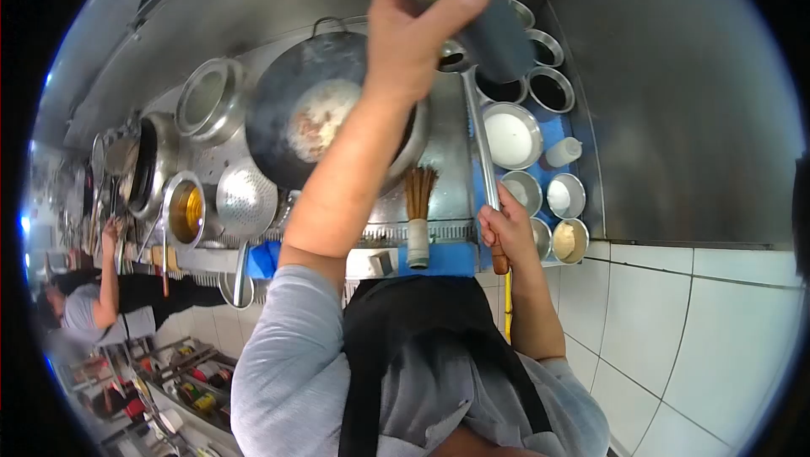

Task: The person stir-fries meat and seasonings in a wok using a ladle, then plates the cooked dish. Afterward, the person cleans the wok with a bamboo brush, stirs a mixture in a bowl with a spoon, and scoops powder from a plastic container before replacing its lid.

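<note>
My left hand (413,39) is raised over the stove, its fingers wrapped round a blurred bottle-like container (499,42), pale yellow-green at one end and dark grey at the other. Below my left forearm, a dark wok (274,132) holds a whitish, steaming mix of food (321,119) with brownish pieces. My right hand (509,225) grips a long-handled ladle (483,132) near its wooden end. The ladle's bowl (453,58) lies up by the sauce pots, partly hidden by the container.
Metal seasoning pots (513,136) line the right side, with a small white-capped bottle (564,151) among them. A bamboo brush (418,212) stands at the counter's front edge. To the left are a perforated skimmer (246,200) and an oil pot (186,210). Another person (93,305) works farther left.
</note>
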`<move>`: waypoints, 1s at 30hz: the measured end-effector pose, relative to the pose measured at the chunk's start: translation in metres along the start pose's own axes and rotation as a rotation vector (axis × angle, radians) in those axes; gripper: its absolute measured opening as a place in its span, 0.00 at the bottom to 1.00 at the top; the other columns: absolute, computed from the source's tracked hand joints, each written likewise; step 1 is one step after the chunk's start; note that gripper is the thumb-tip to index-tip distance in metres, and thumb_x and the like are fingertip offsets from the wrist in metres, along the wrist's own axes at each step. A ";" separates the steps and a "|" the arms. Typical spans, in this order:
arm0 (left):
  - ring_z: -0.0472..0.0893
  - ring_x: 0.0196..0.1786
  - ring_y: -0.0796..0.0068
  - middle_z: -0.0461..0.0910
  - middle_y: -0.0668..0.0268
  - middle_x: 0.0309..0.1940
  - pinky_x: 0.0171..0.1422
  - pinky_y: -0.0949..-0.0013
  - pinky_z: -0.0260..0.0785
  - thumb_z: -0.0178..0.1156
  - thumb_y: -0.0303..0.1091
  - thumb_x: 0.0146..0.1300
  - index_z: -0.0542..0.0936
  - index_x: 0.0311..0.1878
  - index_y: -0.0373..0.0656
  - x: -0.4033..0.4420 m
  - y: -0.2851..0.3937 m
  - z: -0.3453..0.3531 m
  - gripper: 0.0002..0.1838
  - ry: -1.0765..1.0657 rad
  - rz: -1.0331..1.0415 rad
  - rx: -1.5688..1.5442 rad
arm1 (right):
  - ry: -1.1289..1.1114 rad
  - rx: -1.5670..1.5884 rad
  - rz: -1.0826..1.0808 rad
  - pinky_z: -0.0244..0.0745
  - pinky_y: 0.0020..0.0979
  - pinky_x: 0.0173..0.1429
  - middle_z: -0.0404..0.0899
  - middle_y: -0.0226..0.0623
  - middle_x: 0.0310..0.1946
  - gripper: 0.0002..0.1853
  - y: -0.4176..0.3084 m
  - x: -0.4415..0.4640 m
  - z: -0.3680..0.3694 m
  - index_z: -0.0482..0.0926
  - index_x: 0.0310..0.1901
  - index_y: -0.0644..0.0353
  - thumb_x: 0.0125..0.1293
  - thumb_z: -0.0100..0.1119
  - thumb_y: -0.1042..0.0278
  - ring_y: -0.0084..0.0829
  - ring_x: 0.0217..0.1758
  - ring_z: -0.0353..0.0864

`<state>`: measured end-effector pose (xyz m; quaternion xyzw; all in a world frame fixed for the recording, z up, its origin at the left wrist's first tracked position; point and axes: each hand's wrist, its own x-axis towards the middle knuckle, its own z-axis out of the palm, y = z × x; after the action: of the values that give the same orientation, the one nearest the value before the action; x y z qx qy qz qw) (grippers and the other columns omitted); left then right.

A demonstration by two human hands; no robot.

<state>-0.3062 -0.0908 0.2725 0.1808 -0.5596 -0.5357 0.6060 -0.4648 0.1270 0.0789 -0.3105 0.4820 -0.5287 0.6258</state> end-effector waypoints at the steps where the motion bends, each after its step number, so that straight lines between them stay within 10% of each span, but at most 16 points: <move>1: 0.84 0.54 0.74 0.83 0.61 0.54 0.56 0.68 0.78 0.76 0.28 0.61 0.71 0.65 0.38 0.000 -0.007 -0.035 0.32 -0.055 0.107 -0.086 | -0.047 -0.036 0.025 0.69 0.23 0.25 0.74 0.28 0.26 0.35 0.002 0.003 0.010 0.62 0.81 0.60 0.73 0.55 0.78 0.18 0.20 0.70; 7: 0.81 0.57 0.71 0.83 0.61 0.54 0.66 0.65 0.72 0.76 0.35 0.58 0.75 0.64 0.36 -0.122 0.049 -0.211 0.33 0.184 -0.093 0.570 | -0.111 -0.408 0.028 0.66 0.23 0.23 0.74 0.28 0.24 0.35 0.018 0.048 0.085 0.62 0.80 0.62 0.72 0.57 0.76 0.19 0.19 0.72; 12: 0.88 0.52 0.51 0.87 0.47 0.47 0.58 0.57 0.78 0.76 0.49 0.50 0.77 0.63 0.38 -0.179 0.086 -0.320 0.39 -0.029 -0.574 1.296 | -0.019 -1.083 0.016 0.80 0.35 0.43 0.87 0.45 0.39 0.36 0.050 0.075 0.133 0.69 0.78 0.57 0.66 0.64 0.75 0.30 0.33 0.84; 15: 0.87 0.53 0.44 0.87 0.43 0.47 0.58 0.52 0.78 0.74 0.51 0.48 0.78 0.62 0.38 -0.195 0.093 -0.360 0.40 -0.208 -0.681 1.569 | -0.189 -0.855 0.016 0.71 0.27 0.29 0.80 0.30 0.32 0.36 0.052 0.056 0.142 0.68 0.79 0.54 0.68 0.62 0.76 0.19 0.23 0.73; 30: 0.88 0.54 0.50 0.89 0.50 0.49 0.59 0.52 0.80 0.68 0.42 0.57 0.83 0.59 0.46 -0.156 0.107 -0.365 0.26 -0.530 -0.644 1.971 | -0.197 -0.235 0.156 0.67 0.23 0.27 0.75 0.24 0.28 0.38 0.085 -0.007 0.166 0.62 0.82 0.55 0.71 0.59 0.82 0.15 0.22 0.70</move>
<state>0.0910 -0.0583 0.1716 0.6076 -0.7854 -0.0043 -0.1183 -0.2795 0.1349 0.0610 -0.3933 0.4995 -0.3855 0.6688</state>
